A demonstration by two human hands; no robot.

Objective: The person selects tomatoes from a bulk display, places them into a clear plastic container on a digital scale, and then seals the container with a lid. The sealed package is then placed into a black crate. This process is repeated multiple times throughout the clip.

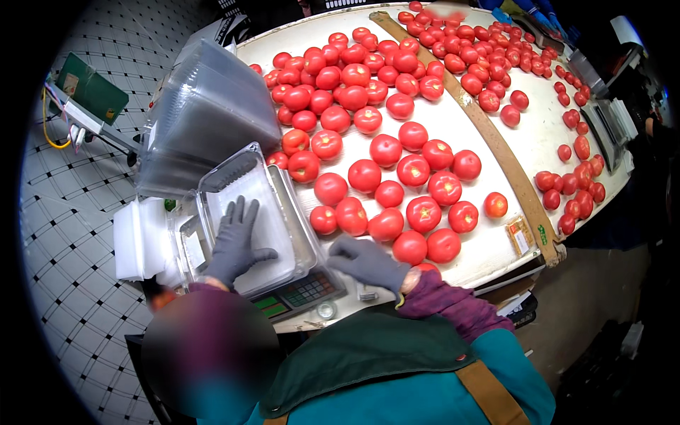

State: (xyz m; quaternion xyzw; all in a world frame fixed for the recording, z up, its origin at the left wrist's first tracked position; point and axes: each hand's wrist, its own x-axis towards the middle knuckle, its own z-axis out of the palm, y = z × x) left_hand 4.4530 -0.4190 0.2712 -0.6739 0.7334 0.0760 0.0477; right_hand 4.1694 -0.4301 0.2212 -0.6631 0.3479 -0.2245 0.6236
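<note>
My left hand (236, 247), in a grey glove, lies with its fingers spread over a white liner (268, 212) in a clear plastic clamshell tray (311, 241). The tray rests on a digital scale (305, 292), whose keypad shows at the near side. Just right of the tray is my right hand (366, 263), also gloved in grey. Its fingers are curled, and whether anything is inside them is hidden. Large red tomatoes (387, 224) lie loose on the white table (478, 260) beyond it.
A tall stack of clear plastic containers (212, 106) stands at the left, with white liners (141, 239) below it. A brown strip (494, 133) divides the table, with more tomatoes (489, 101) past it. A small packet (519, 235) lies near the strip. Someone's blue-gloved hand (542, 20) shows far right.
</note>
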